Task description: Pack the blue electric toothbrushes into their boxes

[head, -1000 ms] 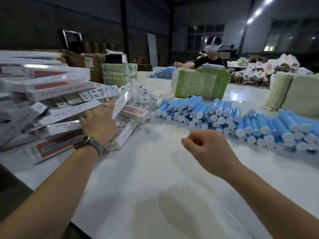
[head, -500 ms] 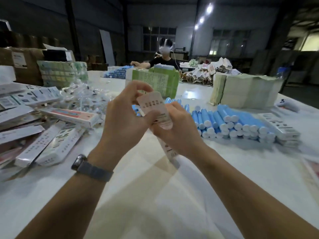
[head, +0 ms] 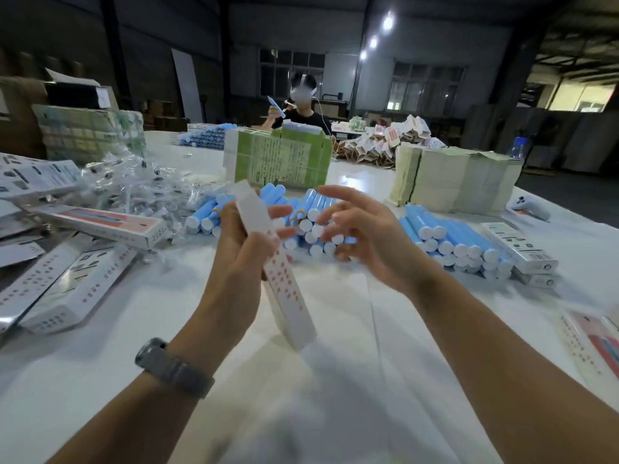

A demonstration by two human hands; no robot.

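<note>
My left hand [head: 246,242] grips a long white toothbrush box [head: 284,289] near its upper end, and the box stands tilted with its lower end near the white table [head: 335,396]. My right hand [head: 365,236] hovers just right of the box with fingers spread, holding nothing. Behind both hands lies a pile of blue electric toothbrushes [head: 445,232] with white ends, stacked in rows across the table.
Flat and folded white boxes [head: 67,283] are heaped at the left, beside a pile of clear plastic bags [head: 134,185]. Green leaflet stacks [head: 281,155] and pale stacks [head: 459,182] stand behind. More boxes [head: 522,246] lie at the right. A person [head: 301,108] works across the table.
A second ago my left hand reached into the box heap. It then brought a box to the centre where both hands held it. My right hand has now let go and spread open.
</note>
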